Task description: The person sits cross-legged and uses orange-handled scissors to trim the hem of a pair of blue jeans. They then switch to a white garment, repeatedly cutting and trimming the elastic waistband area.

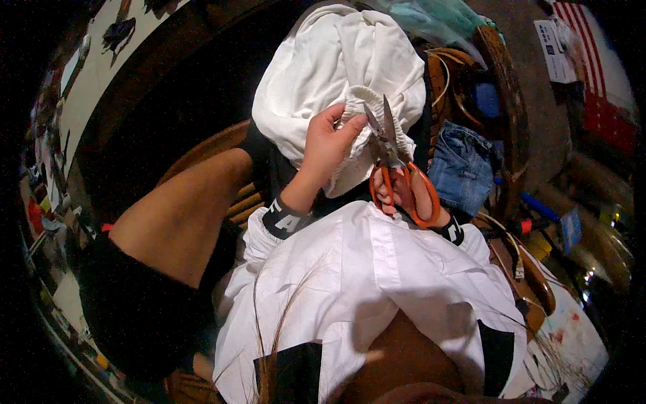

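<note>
A white knit garment (323, 60) with ribbed edges lies bunched over my lap, in the upper middle. My left hand (328, 141) is closed on its ribbed band (362, 101), thumb and fingers pinching the fabric. Scissors (390, 156) with orange handles are in my right hand (405, 192), its fingers through and around the loops. Their blades point away from me and stand apart. One blade lies close by the ribbed band, near my left thumb; whether fabric sits between the blades, I cannot tell.
Folded blue denim (461, 168) lies right of the scissors, beside a wooden armrest (511, 101). Greenish clear plastic (437, 20) is at the top. A pale cable (517, 259) and a blue-handled tool (540, 207) lie farther right. My bare leg (185, 212) extends at left.
</note>
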A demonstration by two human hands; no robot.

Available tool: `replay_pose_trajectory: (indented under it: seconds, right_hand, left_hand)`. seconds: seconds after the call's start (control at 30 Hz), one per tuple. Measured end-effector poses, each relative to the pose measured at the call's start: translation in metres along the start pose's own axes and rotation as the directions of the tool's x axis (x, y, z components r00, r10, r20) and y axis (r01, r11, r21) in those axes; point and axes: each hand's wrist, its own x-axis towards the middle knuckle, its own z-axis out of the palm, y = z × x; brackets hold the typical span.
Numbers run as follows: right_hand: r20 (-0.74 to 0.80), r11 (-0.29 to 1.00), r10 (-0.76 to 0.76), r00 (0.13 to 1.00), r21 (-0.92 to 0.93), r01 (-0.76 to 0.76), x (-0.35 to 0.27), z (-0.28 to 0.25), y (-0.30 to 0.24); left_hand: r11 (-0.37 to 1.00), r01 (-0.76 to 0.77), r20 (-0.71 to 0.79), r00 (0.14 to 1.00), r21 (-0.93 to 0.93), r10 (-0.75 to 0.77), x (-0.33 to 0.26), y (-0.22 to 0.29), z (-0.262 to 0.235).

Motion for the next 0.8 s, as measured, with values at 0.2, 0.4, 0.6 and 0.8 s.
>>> replay_pose_trajectory:
  seconds: [0.2,0.4,0.6,0.8]
  right_hand:
    - [-0.067,0.998,0.038,0.997,0.046,-0.035,-0.007,0.014,-0.022]
    - [-0.137,0.992,0.101,0.985,0.083,-0.09,-0.001,0.015,-0.024]
    - [-0.142,0.985,0.108,0.984,0.153,-0.086,0.014,0.008,0.001]
    - [-0.166,0.984,0.176,0.97,0.053,-0.169,-0.002,-0.017,-0.013]
  left_hand:
    - [0.997,-0.081,-0.005,0.997,-0.007,0.081,0.0,-0.005,0.0]
    - [0.973,-0.163,0.036,0.987,0.166,0.159,0.006,-0.029,-0.002]
    - [0.868,-0.182,0.01,0.98,0.462,0.2,0.006,-0.04,-0.008]
    - [0.944,-0.159,-0.131,0.97,0.288,0.203,0.001,-0.018,-0.001]
